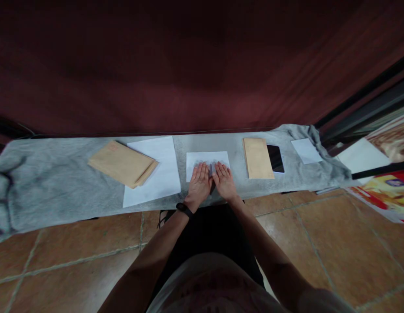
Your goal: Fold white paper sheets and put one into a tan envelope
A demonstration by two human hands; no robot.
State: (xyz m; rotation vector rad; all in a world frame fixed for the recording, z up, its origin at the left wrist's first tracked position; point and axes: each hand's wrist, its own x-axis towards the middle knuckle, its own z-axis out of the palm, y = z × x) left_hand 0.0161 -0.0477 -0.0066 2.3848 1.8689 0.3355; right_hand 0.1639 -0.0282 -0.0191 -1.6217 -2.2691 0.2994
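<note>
A white sheet of paper (206,157), seemingly folded, lies in front of me on the grey cloth. My left hand (199,180) rests flat on its left half, fingers stretched out and pointing away from me. Beside it, my right hand (224,180) lies flat on the right half with its fingers extended. The two thumbs come close together near the middle of the sheet. Both palms cover the near part of the paper, so its lower edge is hidden.
On the left, a stack of brown envelopes (121,163) overlaps larger white paper (165,167). Rightward lie more brown envelopes (258,158), a dark phone (276,158) partly under them, and a small white paper (306,151). Grey cloth (65,182) covers the narrow bench; a dark red surface (188,104) rises behind.
</note>
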